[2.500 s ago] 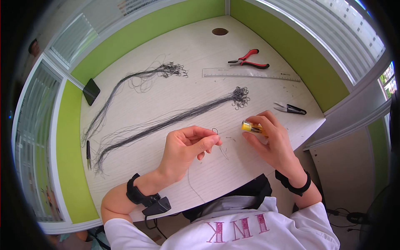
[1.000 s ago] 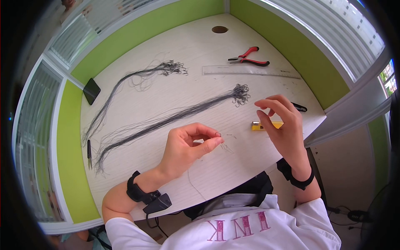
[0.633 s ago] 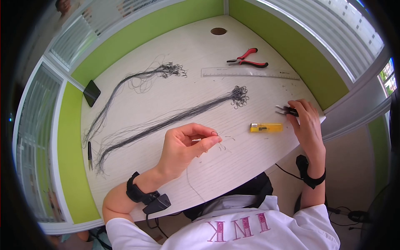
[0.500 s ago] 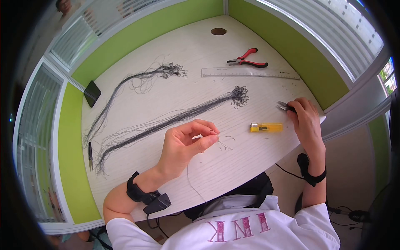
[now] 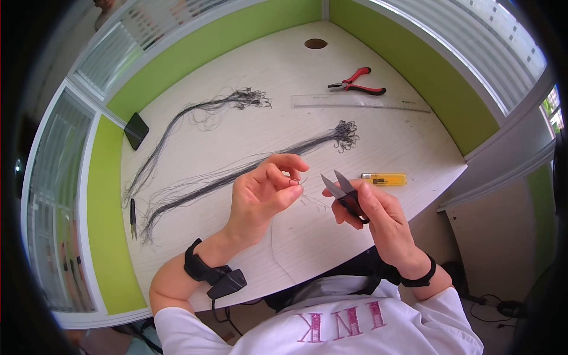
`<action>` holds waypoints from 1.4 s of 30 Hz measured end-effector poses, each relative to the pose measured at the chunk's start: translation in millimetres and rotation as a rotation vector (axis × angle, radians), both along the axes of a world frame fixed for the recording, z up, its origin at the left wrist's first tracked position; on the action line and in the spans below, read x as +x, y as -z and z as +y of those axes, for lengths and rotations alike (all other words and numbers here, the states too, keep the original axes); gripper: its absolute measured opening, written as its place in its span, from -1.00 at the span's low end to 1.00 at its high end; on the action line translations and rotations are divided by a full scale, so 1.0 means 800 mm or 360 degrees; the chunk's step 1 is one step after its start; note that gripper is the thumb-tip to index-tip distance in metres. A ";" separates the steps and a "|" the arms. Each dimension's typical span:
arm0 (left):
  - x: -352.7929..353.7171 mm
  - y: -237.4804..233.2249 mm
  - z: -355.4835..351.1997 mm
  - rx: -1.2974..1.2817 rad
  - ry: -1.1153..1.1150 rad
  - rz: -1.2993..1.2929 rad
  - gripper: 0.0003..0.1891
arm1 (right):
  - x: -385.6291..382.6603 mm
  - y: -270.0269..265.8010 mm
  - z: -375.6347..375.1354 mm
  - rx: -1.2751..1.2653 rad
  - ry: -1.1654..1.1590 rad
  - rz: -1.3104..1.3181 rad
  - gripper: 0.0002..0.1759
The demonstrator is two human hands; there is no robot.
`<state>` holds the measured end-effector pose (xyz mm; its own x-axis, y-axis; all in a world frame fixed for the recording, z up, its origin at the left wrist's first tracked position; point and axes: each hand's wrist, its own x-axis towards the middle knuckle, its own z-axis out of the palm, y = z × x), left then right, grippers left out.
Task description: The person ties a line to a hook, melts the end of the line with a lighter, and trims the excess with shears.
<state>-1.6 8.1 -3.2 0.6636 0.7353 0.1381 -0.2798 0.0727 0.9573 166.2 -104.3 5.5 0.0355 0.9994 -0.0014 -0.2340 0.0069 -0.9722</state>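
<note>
My left hand pinches a small fish hook between thumb and fingertips, above the desk. A thin line hangs below that hand toward the desk's front edge. In my right hand are black-handled thread snips, their two blades apart and pointing up and left, close to the hook without touching it. Behind my left hand lies a long bundle of dark fishing lines with a cluster of hooks at its right end. A few short line scraps lie under the hook.
A yellow lighter lies just beyond my right hand. Farther back are a clear ruler and red-black pliers. A second hook bundle lies back left, near a dark flat object and a black pointed tool. Green partitions border the desk.
My right hand has lifted the snips from the desk's right side and brought them left, beside my left hand; their blades now spread wider. My left hand keeps hold of the hook.
</note>
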 end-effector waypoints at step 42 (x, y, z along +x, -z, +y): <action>-0.003 0.003 0.001 0.0150 0.0122 -0.0129 -0.85 | -0.029 0.001 0.008 -0.0404 -0.0223 0.0436 -0.63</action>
<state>-3.8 9.0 -5.4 0.7012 0.6640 0.2598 -0.3537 0.0076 0.9353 142.9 -98.1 4.3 -0.1370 0.9612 -0.2395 -0.4664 -0.2759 -0.8404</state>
